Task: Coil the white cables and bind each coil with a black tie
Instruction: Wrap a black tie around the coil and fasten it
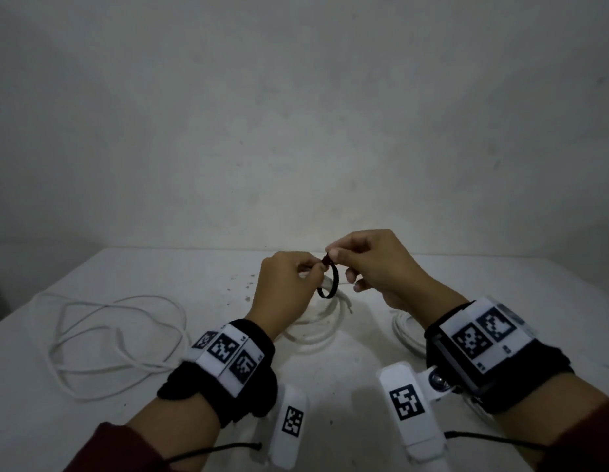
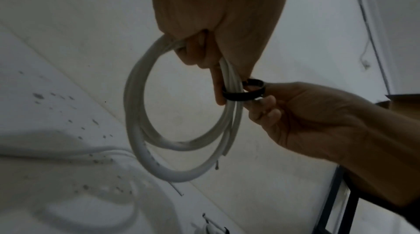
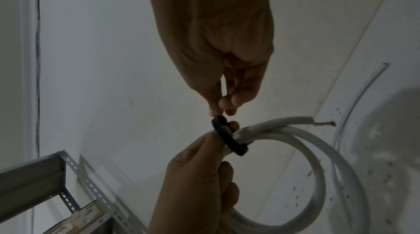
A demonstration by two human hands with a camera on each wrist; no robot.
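Note:
Above the white table (image 1: 347,376) my left hand (image 1: 317,269) grips a coil of white cable (image 2: 136,112), which hangs below the fingers. A black tie (image 1: 330,285) loops loosely round the coil's strands beside my left fingertips. My right hand (image 1: 332,254) pinches the tie's end between thumb and forefinger, just above and right of the left hand. In the right wrist view the tie (image 3: 229,139) wraps the bundled strands of the coil (image 3: 318,166). One bare cable end (image 3: 322,123) sticks out.
A loose, tangled white cable (image 1: 119,342) lies on the table's left side. Another white coil (image 1: 403,332) lies behind my right wrist, partly hidden. A plain wall stands close behind the table. A grey slotted metal shelf frame (image 3: 45,169) shows in the right wrist view.

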